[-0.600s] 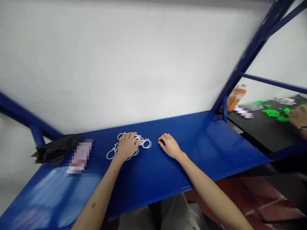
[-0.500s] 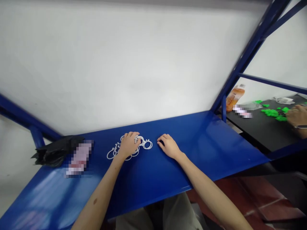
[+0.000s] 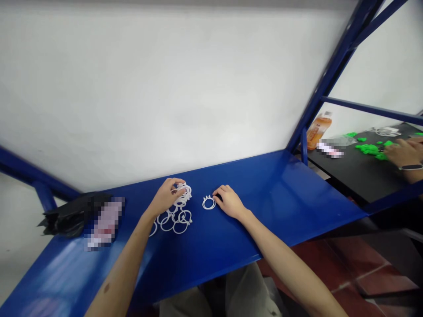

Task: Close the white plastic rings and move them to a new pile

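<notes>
A loose pile of white plastic rings (image 3: 175,218) lies on the blue metal shelf (image 3: 280,198). My left hand (image 3: 165,197) is raised a little above the pile, its fingers pinched on a small bunch of white rings (image 3: 183,192). One single white ring (image 3: 208,202) lies apart to the right. My right hand (image 3: 228,201) rests on the shelf with curled fingers, its fingertips touching that single ring.
A black bag (image 3: 71,213) and a blurred packet (image 3: 104,223) sit at the shelf's left end. A blue upright post (image 3: 333,70) rises at the right. Beyond it, another person's hand (image 3: 401,152) works among green parts (image 3: 368,149) on a black table, beside an orange bottle (image 3: 315,130).
My left hand has lifted off the pile with a bunch of rings pinched in it. One ring now lies apart at my right fingertips. The view has shifted slightly.
</notes>
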### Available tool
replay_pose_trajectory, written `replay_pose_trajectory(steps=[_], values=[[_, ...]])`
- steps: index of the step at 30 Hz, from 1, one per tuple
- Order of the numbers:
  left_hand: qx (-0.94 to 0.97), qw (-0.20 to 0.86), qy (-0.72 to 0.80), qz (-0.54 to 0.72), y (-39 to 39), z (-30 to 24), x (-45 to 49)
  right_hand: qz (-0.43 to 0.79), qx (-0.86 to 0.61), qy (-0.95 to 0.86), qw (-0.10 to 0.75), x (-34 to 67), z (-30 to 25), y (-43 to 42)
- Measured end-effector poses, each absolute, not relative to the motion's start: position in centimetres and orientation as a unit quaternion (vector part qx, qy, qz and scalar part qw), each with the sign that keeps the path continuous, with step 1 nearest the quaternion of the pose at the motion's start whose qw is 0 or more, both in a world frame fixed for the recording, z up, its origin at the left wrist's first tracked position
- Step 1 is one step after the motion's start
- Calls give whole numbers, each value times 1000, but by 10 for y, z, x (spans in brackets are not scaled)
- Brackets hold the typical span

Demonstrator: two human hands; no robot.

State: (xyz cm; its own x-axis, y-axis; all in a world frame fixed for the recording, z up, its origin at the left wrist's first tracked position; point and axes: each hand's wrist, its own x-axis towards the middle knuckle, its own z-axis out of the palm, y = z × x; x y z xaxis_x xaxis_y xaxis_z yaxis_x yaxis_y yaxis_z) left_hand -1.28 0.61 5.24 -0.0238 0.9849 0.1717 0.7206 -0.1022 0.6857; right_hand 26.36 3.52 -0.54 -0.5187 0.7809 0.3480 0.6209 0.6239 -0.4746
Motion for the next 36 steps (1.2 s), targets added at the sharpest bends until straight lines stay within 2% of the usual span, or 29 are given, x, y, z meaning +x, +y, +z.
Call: replay_pose_trajectory(steps=[5,10,13,16,19,21,24,31,36], values=[[645,273,640,317,-15,78,-23,146,-403,-861,273,263,-7,36],[639,221,657,333,-32,84,-35,142,-403,-861,274,264,-7,34],[658,149,670,309,-49,64,-38,151,-401,-857,287,262,-4,29],[674,42,700,232,-68,29,-32,156,-368,-875,275,252,-3,22],[665,17,735,130,-78,-3,-22,150,-324,-907,226,233,-6,18],[663,7,740,112,-76,-15,-17,143,-306,-920,200,219,-9,15],[660,1,742,116,-65,-20,-17,136,-293,-926,196,204,-12,11],[677,-23,710,192,-37,-15,-33,138,-300,-912,244,206,-3,5],[695,-23,684,220,-28,-9,-35,135,-313,-911,233,206,-2,6]])
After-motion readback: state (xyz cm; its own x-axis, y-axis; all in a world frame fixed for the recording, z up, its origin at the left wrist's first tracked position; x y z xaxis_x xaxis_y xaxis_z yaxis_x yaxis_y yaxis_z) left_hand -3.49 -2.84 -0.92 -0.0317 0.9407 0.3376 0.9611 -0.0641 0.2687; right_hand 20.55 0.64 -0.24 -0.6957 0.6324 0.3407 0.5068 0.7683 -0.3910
